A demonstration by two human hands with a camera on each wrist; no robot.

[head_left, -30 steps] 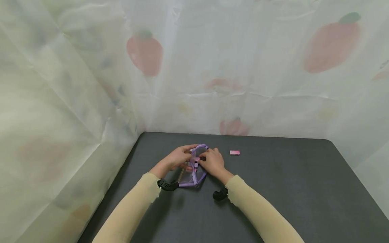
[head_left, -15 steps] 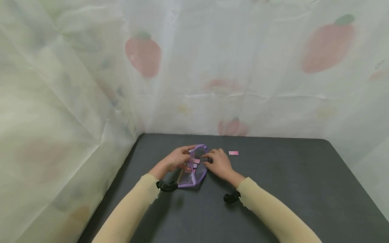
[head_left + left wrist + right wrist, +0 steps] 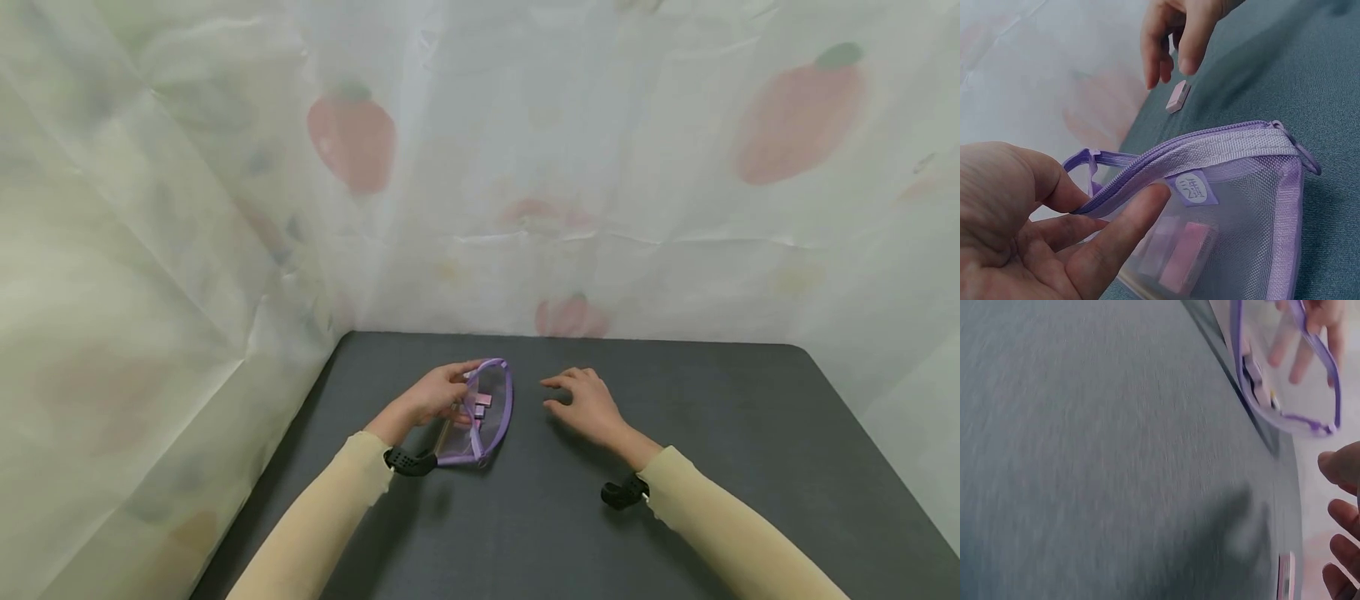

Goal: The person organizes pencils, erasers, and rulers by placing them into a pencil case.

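The left hand [image 3: 433,395] grips the zip edge of a purple-trimmed clear mesh pouch [image 3: 486,414], thumb on one lip and fingers [image 3: 1124,226] spread under the other, so the mouth is propped open. The pouch lies near the far left corner of the dark grey table [image 3: 720,467]. Through the mesh, two or three small pink rectangular blocks [image 3: 1175,254] already sit inside.

The right hand [image 3: 587,401] hovers just right of the pouch, released and holding nothing, its fingers loosely extended over one more small pink block [image 3: 1177,96] that lies flat on the table. In the head view the hand hides that block; the left wrist view shows fingertips just above it, not yet touching.

Judged from this, most blocks are packed; what seems left is this last loose block, and the zip is open along its whole visible length.

The table has a matte, felt-like surface and a rounded far right corner. Pale translucent sheeting printed with faded red strawberries [image 3: 352,137] hangs wrinkled behind and along the left edge.
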